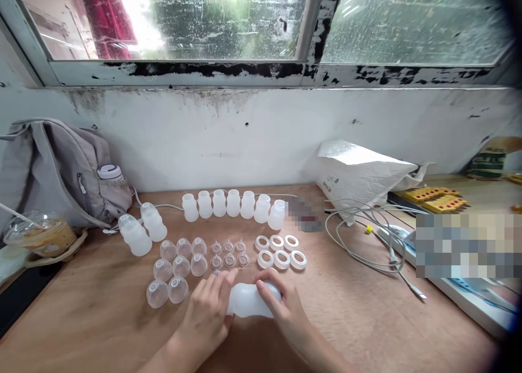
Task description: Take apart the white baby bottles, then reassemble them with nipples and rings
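A frosted white baby bottle (252, 300) lies on its side between my hands, just above or on the table's near part. My right hand (285, 302) wraps round its base end, thumb on top. My left hand (207, 302) is closed at the neck end, and its fingers hide the opening and anything held there. Just beyond my hands are clear silicone nipples (229, 260) in rows. White collar rings (281, 260) lie to their right, clear dome caps (181, 266) to their left. Several open bottles (233, 203) stand in a curved row farther back.
Two capped bottles (135, 235) stand at the left, near a grey backpack (61, 172) and an iced drink cup (41, 237). A white bag (359, 172), coiled cables (359, 248), a power strip (460, 299) and yellow pieces (440, 199) lie to the right.
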`<state>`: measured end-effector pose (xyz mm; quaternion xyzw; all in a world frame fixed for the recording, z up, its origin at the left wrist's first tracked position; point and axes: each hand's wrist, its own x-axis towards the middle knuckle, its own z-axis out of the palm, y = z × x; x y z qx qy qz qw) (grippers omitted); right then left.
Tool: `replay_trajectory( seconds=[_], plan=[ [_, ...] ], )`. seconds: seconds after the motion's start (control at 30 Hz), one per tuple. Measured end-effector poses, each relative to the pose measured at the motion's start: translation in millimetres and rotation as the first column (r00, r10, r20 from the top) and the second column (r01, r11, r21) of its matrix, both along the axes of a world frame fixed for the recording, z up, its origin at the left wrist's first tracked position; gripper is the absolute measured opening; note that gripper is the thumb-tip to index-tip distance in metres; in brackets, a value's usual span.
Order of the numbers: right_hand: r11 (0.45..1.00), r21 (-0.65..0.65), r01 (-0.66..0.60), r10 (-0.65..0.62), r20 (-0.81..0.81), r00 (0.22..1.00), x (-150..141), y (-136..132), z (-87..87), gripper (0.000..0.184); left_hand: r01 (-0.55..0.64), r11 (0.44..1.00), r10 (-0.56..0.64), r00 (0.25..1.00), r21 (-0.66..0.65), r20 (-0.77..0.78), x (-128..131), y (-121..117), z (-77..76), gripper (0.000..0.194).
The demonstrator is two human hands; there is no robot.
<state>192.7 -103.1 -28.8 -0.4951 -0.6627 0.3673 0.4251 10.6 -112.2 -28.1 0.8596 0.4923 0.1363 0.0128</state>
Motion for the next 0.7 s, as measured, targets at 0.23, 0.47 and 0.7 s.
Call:
replay_trajectory(
  seconds=[0.23, 0.47, 0.7],
  plan=[
    [0.989, -0.141, 0.052, -0.069, -0.117, 0.991, 3.0, 4.5, 2.1, 0.029, -0.144, 0.969, 0.118, 0.984, -0.202, -0.136, 16.2, 18.9, 25.8, 0.026],
    [0.956, -0.291, 0.019, -0.105, -0.28, 0.954, 7.9, 15.5, 4.4, 0.036, -0.093, 0.98, 0.059, 0.98, -0.178, -0.188, 23.1, 31.0, 34.5, 0.02],
    [0.991, -0.116, 0.074, -0.103, -0.276, 0.956, 9.6, 12.4, 1.9, 0.03, 0.029, 0.973, -0.062, 0.988, -0.228, -0.141, 20.8, 36.5, 34.2, 0.017]
  ],
)
